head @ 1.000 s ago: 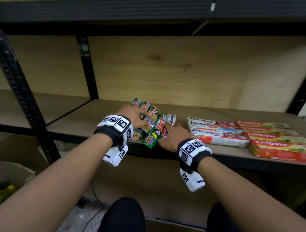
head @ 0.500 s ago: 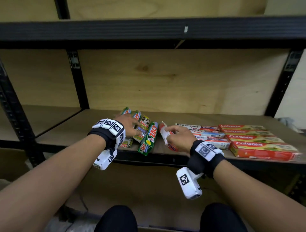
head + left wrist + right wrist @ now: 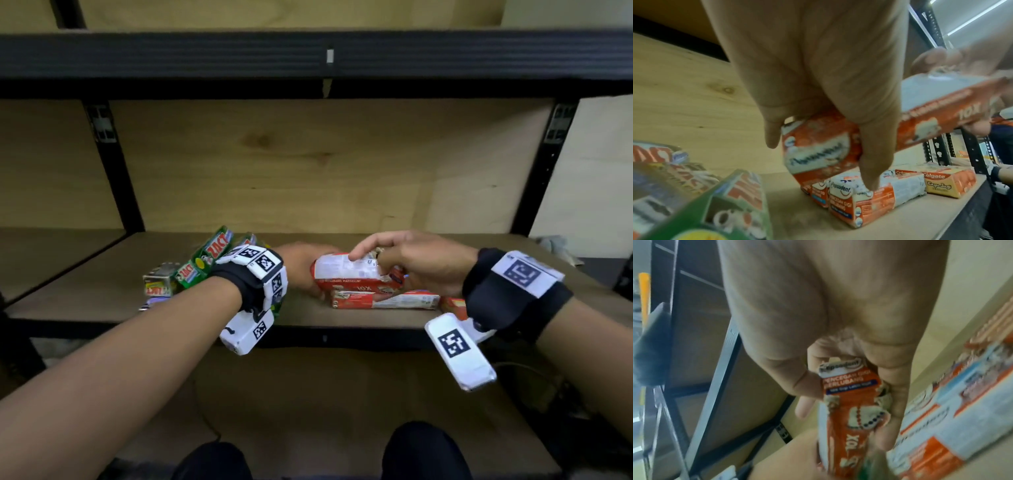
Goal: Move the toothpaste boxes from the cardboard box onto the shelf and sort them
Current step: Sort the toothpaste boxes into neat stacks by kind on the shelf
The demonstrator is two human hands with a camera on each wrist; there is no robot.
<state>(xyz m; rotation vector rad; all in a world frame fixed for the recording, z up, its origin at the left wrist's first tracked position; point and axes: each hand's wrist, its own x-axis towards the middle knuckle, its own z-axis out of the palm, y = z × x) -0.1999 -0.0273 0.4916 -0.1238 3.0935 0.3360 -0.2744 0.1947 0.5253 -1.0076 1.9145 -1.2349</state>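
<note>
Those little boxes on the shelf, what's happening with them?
A person is sorting toothpaste boxes on a wooden shelf. Both hands hold one red Pepsodent box in the air: the left hand grips one end, the right hand the other. More Pepsodent boxes lie just below it, Colgate boxes lie beyond those, and green Zact boxes are bunched to the left.

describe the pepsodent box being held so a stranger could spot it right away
Look at the wooden shelf, at its middle near the front edge. The red and white Pepsodent box is the only one lifted off the boards, gripped at its ends by the left hand and right hand.
</note>
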